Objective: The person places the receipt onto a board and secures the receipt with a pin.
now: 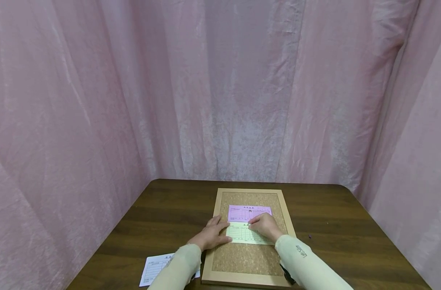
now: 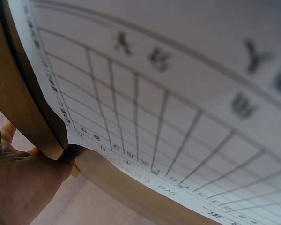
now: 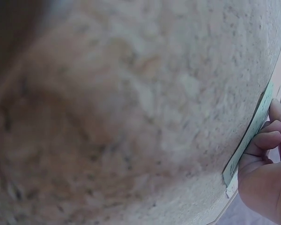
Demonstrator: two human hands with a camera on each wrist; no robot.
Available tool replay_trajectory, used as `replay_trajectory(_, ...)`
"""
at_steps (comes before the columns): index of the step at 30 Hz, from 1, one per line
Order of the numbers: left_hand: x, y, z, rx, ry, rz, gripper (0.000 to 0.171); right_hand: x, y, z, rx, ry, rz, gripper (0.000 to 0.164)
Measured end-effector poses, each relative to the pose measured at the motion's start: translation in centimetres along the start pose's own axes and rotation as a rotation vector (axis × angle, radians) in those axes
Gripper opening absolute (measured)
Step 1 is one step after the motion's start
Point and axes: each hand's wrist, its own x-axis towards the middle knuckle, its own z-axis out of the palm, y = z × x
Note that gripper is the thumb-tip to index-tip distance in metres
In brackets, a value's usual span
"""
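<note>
A light green printed slip (image 1: 242,233) lies on the cork board (image 1: 246,257), just below a purple slip (image 1: 238,212). A small round pin head (image 1: 250,211) shows near the purple slip's top middle. With fingers spread, my left hand (image 1: 209,235) rests over the board's left frame, fingertips at the left edges of both slips. My right hand (image 1: 265,226) is over the green slip's upper right part, its thumb and fingers pinching at the top middle. They hide what is between them. In the right wrist view its curled fingers (image 3: 267,143) are against the green slip (image 3: 253,129).
White printed slips (image 1: 155,268) lie on the brown table (image 1: 170,213) left of the board, partly under my left forearm. A tiny purple piece (image 1: 309,236) is on the table right of the board. Pink curtains (image 1: 242,92) hang behind and on both sides.
</note>
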Motion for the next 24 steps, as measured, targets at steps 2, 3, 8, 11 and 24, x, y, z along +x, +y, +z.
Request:
replay_trajectory(2, 0.01, 0.0, -0.01, 0.0, 0.002, 0.0, 0.063, -0.1, -0.03, -0.01, 0.001, 0.001, -0.01, 0.006)
replay_trajectory(3, 0.0, 0.0, 0.01, -0.001, 0.001, -0.001, 0.063, -0.15, -0.04, -0.04, 0.0, -0.002, -0.011, 0.006)
replay_trajectory(8, 0.02, -0.09, 0.16, 0.0, 0.0, -0.005, 0.063, -0.3, 0.07, -0.14, 0.004, -0.014, -0.016, 0.006)
replay_trajectory(11, 0.04, -0.11, 0.2, -0.001, 0.001, -0.005, 0.063, -0.34, 0.08, -0.21, 0.009, -0.018, -0.017, 0.007)
replay_trajectory(24, -0.13, 0.06, 0.1, -0.015, -0.003, -0.005, 0.063, -0.23, 0.25, -0.06, 0.039, -0.014, -0.029, 0.005)
